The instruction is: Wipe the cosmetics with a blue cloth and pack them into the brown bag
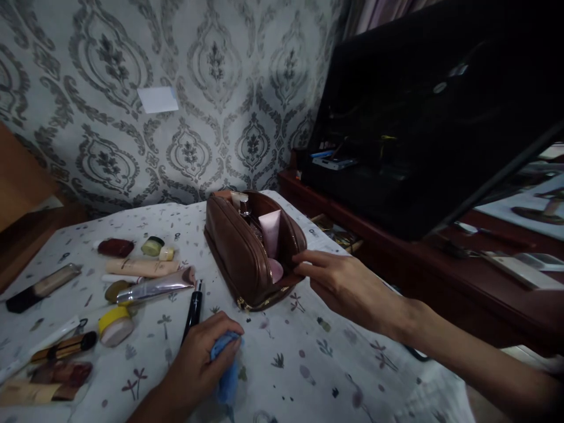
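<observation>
A brown makeup bag (pixel 235 241) stands unzipped on the cloth-covered table. Inside it, a pale pink tube (pixel 270 232) stands upright near a silver-capped bottle (pixel 244 205), with a round pink item (pixel 275 270) at the near end. My right hand (pixel 341 282) has its fingertips hooked on the bag's right rim; the thumb is hidden. In front of the bag, my left hand (pixel 205 355) is closed around a crumpled blue cloth (pixel 228 376). A black pen-like tube (pixel 194 311) lies just beyond the left hand.
Several cosmetics lie on the left, among them a silver tube (pixel 156 286), a beige tube (pixel 141 268) and a yellow-lidded jar (pixel 115 325). A large black screen (pixel 423 111) leans over the red-brown furniture (pixel 379 258) on the right. The patterned wall (pixel 189 117) stands behind.
</observation>
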Demonstrator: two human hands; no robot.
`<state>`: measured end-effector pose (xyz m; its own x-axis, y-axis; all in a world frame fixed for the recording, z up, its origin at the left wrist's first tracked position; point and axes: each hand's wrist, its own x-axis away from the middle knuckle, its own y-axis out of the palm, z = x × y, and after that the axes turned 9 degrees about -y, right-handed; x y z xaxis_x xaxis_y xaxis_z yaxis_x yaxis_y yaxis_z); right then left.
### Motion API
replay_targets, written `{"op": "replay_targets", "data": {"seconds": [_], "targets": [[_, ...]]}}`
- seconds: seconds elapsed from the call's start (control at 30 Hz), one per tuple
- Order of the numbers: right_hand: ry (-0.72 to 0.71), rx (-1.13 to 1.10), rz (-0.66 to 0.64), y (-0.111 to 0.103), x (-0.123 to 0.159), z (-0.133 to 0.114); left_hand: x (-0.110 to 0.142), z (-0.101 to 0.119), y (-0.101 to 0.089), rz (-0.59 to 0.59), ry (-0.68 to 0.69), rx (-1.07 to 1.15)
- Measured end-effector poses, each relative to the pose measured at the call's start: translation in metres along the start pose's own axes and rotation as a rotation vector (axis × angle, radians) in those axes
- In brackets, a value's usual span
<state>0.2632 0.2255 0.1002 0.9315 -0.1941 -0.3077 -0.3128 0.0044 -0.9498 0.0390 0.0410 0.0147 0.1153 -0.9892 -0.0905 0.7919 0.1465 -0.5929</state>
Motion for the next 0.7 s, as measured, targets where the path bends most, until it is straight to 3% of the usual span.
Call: {"op": "replay_targets", "data": {"seconds": [0.3, 0.7], "targets": [[-0.048, -0.024, 0.098, 0.012, 0.019, -0.002, -0.001, -0.003, 0.001, 0.002, 0.038, -0.027], [0.061, -0.068, 0.238, 0.028, 0.024, -0.003, -0.002, -0.002, 0.002, 0.001, 0.023, -0.006]]}}
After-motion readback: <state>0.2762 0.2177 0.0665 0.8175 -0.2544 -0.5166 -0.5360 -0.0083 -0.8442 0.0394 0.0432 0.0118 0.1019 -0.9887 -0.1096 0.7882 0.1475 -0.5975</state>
